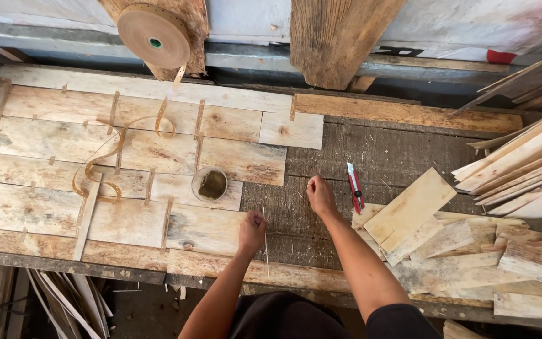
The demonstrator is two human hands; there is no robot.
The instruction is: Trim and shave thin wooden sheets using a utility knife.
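My left hand [252, 231] rests at the right edge of the joined veneer sheets [127, 150], fingers closed on a thin sliver of wood [265, 248] that points toward me. My right hand [320, 196] lies on the dark bare workbench [384, 154], fingers curled, holding nothing I can make out. A red utility knife [354, 186] lies just right of my right hand. The veneer pieces are joined with short strips of brown tape, and a loose length of tape [105, 163] curls across them.
A roll of brown paper tape [154, 35] hangs at the top. A small round cup [209, 184] of dark liquid stands on the veneer. Loose veneer offcuts [472, 245] pile up at the right, long strips [522, 157] above them. A thick plank [337, 37] leans at the back.
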